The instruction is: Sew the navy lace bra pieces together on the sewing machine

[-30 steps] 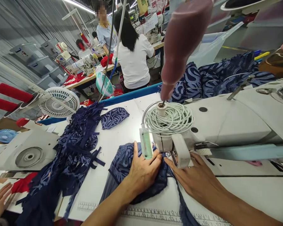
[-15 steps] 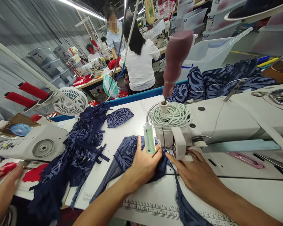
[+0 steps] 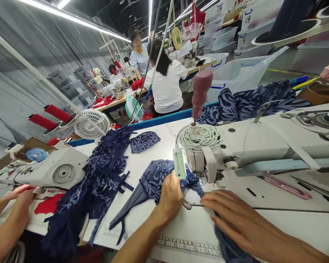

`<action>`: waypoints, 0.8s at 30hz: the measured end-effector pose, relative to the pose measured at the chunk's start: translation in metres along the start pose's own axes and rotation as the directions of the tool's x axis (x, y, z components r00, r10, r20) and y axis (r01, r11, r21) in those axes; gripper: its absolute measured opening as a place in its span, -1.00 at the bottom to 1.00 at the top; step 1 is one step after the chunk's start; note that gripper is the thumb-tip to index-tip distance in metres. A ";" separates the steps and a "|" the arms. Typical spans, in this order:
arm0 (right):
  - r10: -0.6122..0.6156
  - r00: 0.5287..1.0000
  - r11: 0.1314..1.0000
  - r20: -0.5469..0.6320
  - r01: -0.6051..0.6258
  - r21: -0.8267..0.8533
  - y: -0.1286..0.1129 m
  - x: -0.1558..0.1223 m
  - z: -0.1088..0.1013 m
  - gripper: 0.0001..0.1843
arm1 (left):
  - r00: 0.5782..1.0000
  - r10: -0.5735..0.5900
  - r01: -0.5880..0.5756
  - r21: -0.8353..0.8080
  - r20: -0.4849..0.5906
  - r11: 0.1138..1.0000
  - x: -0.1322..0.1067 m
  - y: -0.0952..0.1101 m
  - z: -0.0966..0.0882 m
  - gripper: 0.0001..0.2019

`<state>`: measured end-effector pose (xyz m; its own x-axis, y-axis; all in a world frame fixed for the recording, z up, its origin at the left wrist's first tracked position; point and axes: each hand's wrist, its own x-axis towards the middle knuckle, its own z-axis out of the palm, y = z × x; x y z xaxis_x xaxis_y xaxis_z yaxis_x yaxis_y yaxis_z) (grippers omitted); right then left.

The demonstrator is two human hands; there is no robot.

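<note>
A navy patterned garment piece (image 3: 156, 179) lies on the white sewing table, with its far edge at the sewing machine head (image 3: 199, 160). My left hand (image 3: 170, 195) is closed on the fabric, just left of the needle area and below a small lit lamp (image 3: 179, 162). My right hand (image 3: 235, 215) pinches the narrow gathered edge of the same navy fabric in front of the presser foot, thumb side hidden. From under this hand a navy strip (image 3: 230, 246) hangs toward the table's front edge. The needle itself is hard to make out.
A heap of navy scraps (image 3: 106, 175) and a loose patterned piece (image 3: 145, 141) lie to the left. Pink snips (image 3: 287, 187) and scissors (image 3: 318, 190) lie right. A co-worker's hands (image 3: 22, 201) handle red fabric at far left. Bundled navy pieces (image 3: 252, 98) sit behind the machine.
My right hand has moved away from the needle, toward me, pulling the fabric edge taut. My left hand has curled more tightly on the cloth. The head view has tilted up slightly.
</note>
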<state>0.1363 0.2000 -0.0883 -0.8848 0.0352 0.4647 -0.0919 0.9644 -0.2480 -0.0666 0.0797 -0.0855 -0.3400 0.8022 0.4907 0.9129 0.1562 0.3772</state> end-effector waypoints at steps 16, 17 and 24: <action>-0.009 0.986 1.000 -0.167 0.013 0.022 0.014 0.003 0.003 -0.35 | 0.839 0.436 -0.499 0.144 0.324 0.854 0.011 -0.001 -0.017 -0.70; -0.001 0.987 1.000 -0.163 0.006 0.028 0.014 0.003 0.004 -0.37 | 0.842 0.431 -0.495 0.148 0.324 0.856 0.011 0.000 -0.017 -0.69; 0.010 0.978 1.000 -0.208 -0.007 0.017 0.010 0.004 0.002 -0.41 | 0.865 0.442 -0.480 0.131 0.239 0.868 -0.001 0.016 -0.012 -0.69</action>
<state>0.1307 0.2095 -0.0901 -0.7714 0.0985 0.6286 -0.0935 0.9597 -0.2651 -0.0546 0.0749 -0.0707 0.1635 0.9004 0.4031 0.9847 -0.1739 -0.0111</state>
